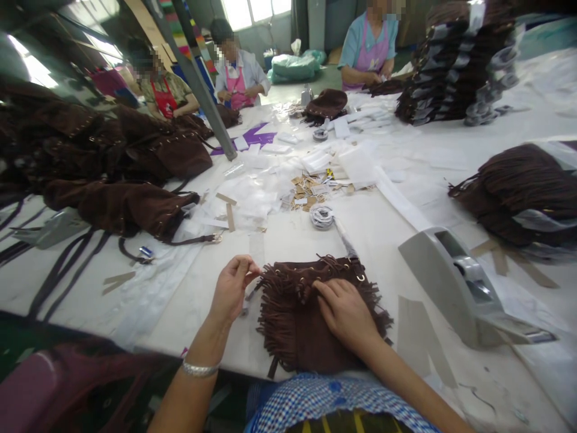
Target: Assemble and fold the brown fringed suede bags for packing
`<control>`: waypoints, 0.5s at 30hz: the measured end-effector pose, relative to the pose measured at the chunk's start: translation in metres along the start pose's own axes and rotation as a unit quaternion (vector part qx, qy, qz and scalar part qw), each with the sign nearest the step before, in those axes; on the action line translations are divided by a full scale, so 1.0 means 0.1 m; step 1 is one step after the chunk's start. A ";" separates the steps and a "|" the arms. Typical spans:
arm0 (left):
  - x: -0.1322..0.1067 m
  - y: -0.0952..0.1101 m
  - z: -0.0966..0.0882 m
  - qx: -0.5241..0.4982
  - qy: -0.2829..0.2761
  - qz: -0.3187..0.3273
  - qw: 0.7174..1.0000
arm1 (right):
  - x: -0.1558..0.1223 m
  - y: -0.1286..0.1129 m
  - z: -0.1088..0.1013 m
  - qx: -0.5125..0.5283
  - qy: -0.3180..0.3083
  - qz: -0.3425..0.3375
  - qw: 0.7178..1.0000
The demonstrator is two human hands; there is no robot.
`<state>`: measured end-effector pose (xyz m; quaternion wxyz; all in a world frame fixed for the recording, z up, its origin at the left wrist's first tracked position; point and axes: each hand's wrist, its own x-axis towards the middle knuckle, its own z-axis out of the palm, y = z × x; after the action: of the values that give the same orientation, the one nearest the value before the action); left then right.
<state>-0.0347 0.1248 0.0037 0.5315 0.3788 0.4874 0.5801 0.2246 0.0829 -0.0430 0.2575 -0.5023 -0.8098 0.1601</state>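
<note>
- Our right hand (347, 313) lies flat, fingers loosely spread, on the brown fringed suede bag (293, 328) at the table's (288, 240) near edge.
- Our left hand (232, 288) pinches a pale strip (256, 246) just beside the bag's left side.
- Nearby, toward the right edge, we see a tape dispenser (455, 282).

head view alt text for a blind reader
A person's right hand presses flat on a dark brown fringed suede bag on a white table; the left hand pinches at its left edge. A grey tape dispenser stands nearby.

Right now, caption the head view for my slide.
Right hand presses a brown fringed bag; left hand, fingers pinched, at its fringe.
</note>
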 end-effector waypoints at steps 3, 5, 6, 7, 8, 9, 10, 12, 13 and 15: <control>-0.08 -0.01 0.04 0.075 0.016 0.007 0.997 | -0.03 0.00 -0.04 0.035 0.043 -0.006 0.998; -0.15 0.01 0.12 0.091 0.010 0.012 0.996 | -0.02 -0.07 -0.11 0.071 0.108 -0.005 0.992; -0.19 0.02 0.18 0.094 0.006 0.016 0.995 | 0.00 -0.13 -0.16 0.096 0.139 -0.006 0.986; -0.23 0.03 0.24 0.098 0.003 0.021 0.995 | 0.03 -0.20 -0.20 0.128 0.158 -0.007 0.979; -0.26 0.04 0.30 0.101 0.001 0.027 0.994 | 0.08 -0.30 -0.24 0.170 0.160 -0.008 0.972; -0.29 0.05 0.36 0.105 0.000 0.033 0.994 | 0.15 -0.39 -0.27 0.223 0.145 -0.008 0.964; -0.31 0.05 0.42 0.108 0.001 0.039 0.993 | 0.22 -0.49 -0.27 0.285 0.117 -0.005 0.951; -0.35 0.05 0.50 0.109 0.001 0.048 0.993 | 0.37 -0.65 -0.25 0.407 0.053 0.013 0.912; -0.36 0.05 0.53 0.110 0.002 0.051 0.993 | 0.45 -0.70 -0.23 0.450 0.033 0.025 0.892; -0.36 0.03 0.53 0.122 0.010 0.058 0.991 | 0.56 -0.74 -0.19 0.479 0.029 0.055 0.876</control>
<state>0.0211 0.0978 0.0225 0.4414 0.4630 0.5369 0.5500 0.1613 0.0998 0.0252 0.4808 -0.3659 -0.5975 0.5272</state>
